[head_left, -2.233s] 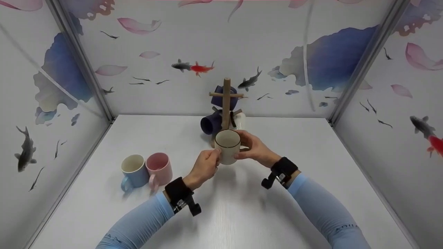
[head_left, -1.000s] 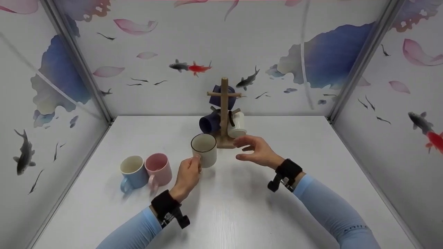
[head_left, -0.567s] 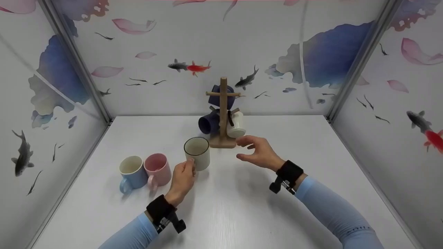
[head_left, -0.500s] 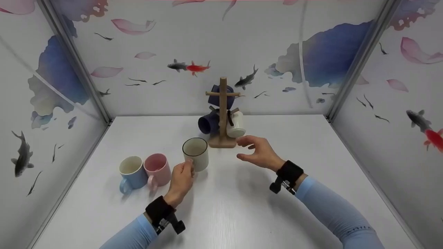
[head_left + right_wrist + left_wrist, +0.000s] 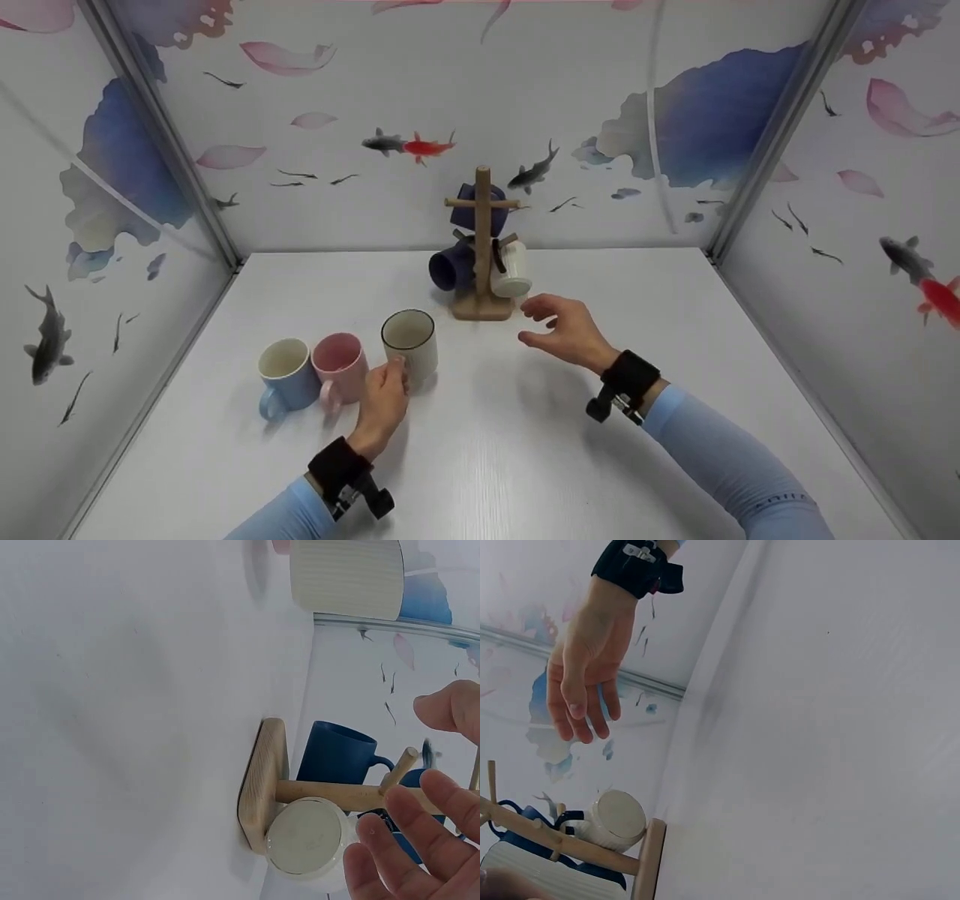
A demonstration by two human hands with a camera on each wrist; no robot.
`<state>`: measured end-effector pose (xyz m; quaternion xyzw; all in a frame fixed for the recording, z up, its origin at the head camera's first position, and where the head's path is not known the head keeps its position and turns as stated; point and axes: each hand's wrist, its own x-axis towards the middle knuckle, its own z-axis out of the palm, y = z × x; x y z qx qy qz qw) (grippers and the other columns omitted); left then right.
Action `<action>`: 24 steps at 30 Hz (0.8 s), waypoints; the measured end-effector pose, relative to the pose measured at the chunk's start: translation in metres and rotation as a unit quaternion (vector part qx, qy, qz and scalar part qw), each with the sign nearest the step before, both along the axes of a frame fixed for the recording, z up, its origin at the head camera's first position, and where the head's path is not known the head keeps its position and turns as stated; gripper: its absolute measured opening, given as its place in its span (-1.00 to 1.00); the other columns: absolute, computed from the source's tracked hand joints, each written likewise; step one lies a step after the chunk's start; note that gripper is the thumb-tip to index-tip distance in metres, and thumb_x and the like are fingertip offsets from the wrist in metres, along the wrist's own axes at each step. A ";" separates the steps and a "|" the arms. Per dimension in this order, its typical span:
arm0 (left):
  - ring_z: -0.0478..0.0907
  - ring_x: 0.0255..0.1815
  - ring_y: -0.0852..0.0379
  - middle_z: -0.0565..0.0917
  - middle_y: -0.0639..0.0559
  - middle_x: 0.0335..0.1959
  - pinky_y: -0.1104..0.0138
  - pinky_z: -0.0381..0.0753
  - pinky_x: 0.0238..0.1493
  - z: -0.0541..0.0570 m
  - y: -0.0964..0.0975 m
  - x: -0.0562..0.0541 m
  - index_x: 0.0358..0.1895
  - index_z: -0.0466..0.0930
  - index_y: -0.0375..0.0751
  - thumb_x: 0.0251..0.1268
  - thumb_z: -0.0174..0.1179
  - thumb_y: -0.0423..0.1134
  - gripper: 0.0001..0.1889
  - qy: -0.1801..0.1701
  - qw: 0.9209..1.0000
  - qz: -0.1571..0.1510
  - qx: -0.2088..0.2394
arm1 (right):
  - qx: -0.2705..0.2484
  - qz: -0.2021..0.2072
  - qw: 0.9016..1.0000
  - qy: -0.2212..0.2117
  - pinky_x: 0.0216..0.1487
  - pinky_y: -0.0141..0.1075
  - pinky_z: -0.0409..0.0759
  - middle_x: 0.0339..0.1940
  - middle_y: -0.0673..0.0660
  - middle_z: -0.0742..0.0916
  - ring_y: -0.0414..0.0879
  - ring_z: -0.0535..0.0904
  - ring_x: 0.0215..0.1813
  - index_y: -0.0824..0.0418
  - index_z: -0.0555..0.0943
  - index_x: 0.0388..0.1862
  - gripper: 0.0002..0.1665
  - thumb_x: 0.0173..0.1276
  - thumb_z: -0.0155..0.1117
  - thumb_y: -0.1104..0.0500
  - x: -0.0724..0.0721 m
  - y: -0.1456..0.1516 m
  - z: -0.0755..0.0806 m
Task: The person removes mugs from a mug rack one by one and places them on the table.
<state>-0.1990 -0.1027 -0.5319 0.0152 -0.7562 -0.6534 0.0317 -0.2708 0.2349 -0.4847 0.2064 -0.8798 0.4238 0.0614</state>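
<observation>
My left hand [image 5: 382,405] grips the handle of a cream mug [image 5: 411,345] with a dark rim, held upright just right of a pink mug [image 5: 341,366]. In the right wrist view this cream mug [image 5: 346,577] shows ribbed sides. My right hand [image 5: 566,330], fingers spread and bent a little, holds nothing and hovers right of the wooden mug tree [image 5: 483,247]. On the tree hang a dark blue mug [image 5: 452,268] at lower left, another dark blue mug [image 5: 465,214] higher up, and a white mug [image 5: 513,271] at lower right, its base facing forward.
A light blue mug [image 5: 291,375] stands upright left of the pink one, close against it. Both have their handles toward the front. White panels with painted fish and petals [image 5: 315,120] enclose the white table [image 5: 510,450] at the back and sides.
The left hand has carried the cream mug from in front of the mug tree leftward and nearer, to beside the pink mug. The right hand has let go of it and drawn slightly right.
</observation>
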 end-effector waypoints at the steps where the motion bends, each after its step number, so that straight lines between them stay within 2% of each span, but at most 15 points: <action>1: 0.30 -0.44 0.21 0.34 0.17 -0.53 0.35 0.27 -0.37 -0.002 -0.001 0.000 -0.48 0.36 -0.09 0.91 -0.17 -0.13 -0.49 0.007 1.000 0.002 0.004 | 0.001 -0.001 1.000 0.000 0.26 0.22 0.76 0.17 0.22 0.86 0.16 0.78 0.21 0.18 0.76 0.28 -0.48 0.38 0.66 0.14 0.000 0.000 -0.001; 5: 0.31 -0.48 0.21 0.36 0.18 -0.55 0.34 0.27 -0.40 -0.013 -0.005 0.000 -0.51 0.37 -0.06 0.89 -0.14 -0.10 -0.47 0.038 0.999 0.012 0.014 | 0.011 -0.009 1.000 0.003 0.24 0.15 0.76 0.15 0.22 0.86 0.21 0.78 0.20 0.18 0.76 0.27 -0.49 0.37 0.66 0.14 0.000 0.001 -0.002; 7: 0.34 -0.48 0.21 0.39 0.19 -0.55 0.32 0.29 -0.42 -0.022 -0.009 -0.003 -0.52 0.40 -0.06 0.88 -0.10 -0.06 -0.47 0.048 0.998 0.015 0.022 | 0.016 -0.015 1.000 0.005 0.25 0.13 0.74 0.15 0.23 0.86 0.24 0.78 0.22 0.19 0.76 0.27 -0.48 0.38 0.66 0.13 0.000 0.002 -0.003; 9: 0.36 -0.50 0.23 0.41 0.23 -0.56 0.34 0.32 -0.44 -0.032 -0.012 -0.007 -0.53 0.42 -0.03 0.88 -0.06 -0.02 -0.46 0.047 0.998 0.018 0.025 | 0.023 -0.022 0.999 0.008 0.27 0.15 0.71 0.15 0.23 0.86 0.25 0.77 0.23 0.19 0.76 0.28 -0.48 0.38 0.65 0.12 -0.001 0.002 -0.004; 11: 0.36 -0.49 0.23 0.42 0.23 -0.56 0.34 0.32 -0.44 -0.035 -0.014 -0.007 -0.53 0.43 -0.02 0.87 -0.05 -0.03 -0.46 0.043 0.998 0.022 0.028 | 0.029 -0.026 0.999 0.011 0.28 0.16 0.70 0.16 0.22 0.87 0.23 0.77 0.25 0.18 0.76 0.28 -0.48 0.38 0.65 0.11 -0.001 0.002 -0.004; 13: 0.35 -0.49 0.23 0.41 0.22 -0.56 0.35 0.32 -0.43 -0.034 -0.014 -0.005 -0.52 0.43 -0.03 0.87 -0.06 -0.06 -0.47 0.039 0.999 0.025 0.026 | 0.031 -0.027 0.999 0.011 0.30 0.19 0.69 0.17 0.24 0.87 0.22 0.76 0.27 0.19 0.76 0.28 -0.47 0.38 0.65 0.12 -0.002 0.001 -0.005; 15: 0.34 -0.47 0.21 0.39 0.19 -0.55 0.34 0.30 -0.39 -0.026 -0.012 0.001 -0.50 0.41 -0.07 0.88 -0.09 -0.10 -0.48 0.034 0.999 0.028 0.022 | 0.029 -0.027 0.999 0.010 0.33 0.21 0.70 0.17 0.25 0.87 0.22 0.76 0.28 0.19 0.76 0.29 -0.47 0.37 0.65 0.12 -0.002 0.001 -0.005; 18: 0.33 -0.46 0.19 0.37 0.16 -0.53 0.34 0.28 -0.37 -0.019 -0.010 0.006 -0.47 0.39 -0.09 0.89 -0.15 -0.13 -0.50 0.027 0.999 0.020 0.024 | 0.025 -0.028 0.999 0.002 0.37 0.24 0.68 0.18 0.26 0.87 0.24 0.74 0.30 0.20 0.76 0.29 -0.47 0.37 0.65 0.12 -0.002 0.001 -0.005; 21: 0.34 -0.47 0.23 0.37 0.18 -0.54 0.37 0.30 -0.39 -0.019 -0.009 0.008 -0.46 0.39 -0.09 0.90 -0.17 -0.16 -0.51 0.026 0.999 0.023 0.020 | 0.026 -0.030 0.999 -0.006 0.40 0.28 0.66 0.18 0.24 0.87 0.23 0.73 0.31 0.19 0.76 0.29 -0.47 0.37 0.64 0.12 -0.002 0.001 -0.006; 24: 0.33 -0.50 0.23 0.37 0.17 -0.56 0.36 0.28 -0.42 -0.024 -0.012 0.007 -0.47 0.40 -0.11 0.88 -0.17 -0.17 -0.50 0.041 0.998 0.028 0.029 | 0.028 -0.031 0.999 -0.006 0.41 0.29 0.65 0.18 0.24 0.87 0.23 0.73 0.31 0.18 0.76 0.28 -0.47 0.37 0.65 0.12 -0.002 0.001 -0.008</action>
